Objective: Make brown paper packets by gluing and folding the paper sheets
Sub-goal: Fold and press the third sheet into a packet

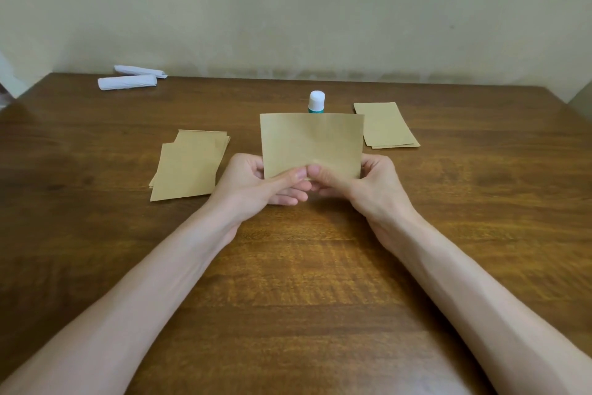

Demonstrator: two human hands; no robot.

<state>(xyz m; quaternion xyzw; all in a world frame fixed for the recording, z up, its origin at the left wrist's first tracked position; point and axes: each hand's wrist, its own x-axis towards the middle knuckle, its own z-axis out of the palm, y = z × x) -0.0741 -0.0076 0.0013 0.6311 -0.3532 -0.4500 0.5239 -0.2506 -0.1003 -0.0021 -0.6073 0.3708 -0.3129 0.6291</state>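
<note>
Both our left hand point(256, 181) and right hand point(354, 178) pinch the brown sheet point(311, 143) at its lower edge, centre frame, raised off the table point(304, 282), likely to start a fold, glue stick point(316, 102) just behind.

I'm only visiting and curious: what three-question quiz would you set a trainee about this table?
1. True or false: the glue stick stands upright with its cap on, behind the held brown sheet.
2. The left hand and right hand are: A) lying flat on the table; B) both pinching the sheet's lower edge; C) uncapping the glue.
3. Fill in: besides the held sheet, brown paper lies in ___ piles.

Key: 1 true; 2 B; 3 two, the left pile and the right pile.
</note>
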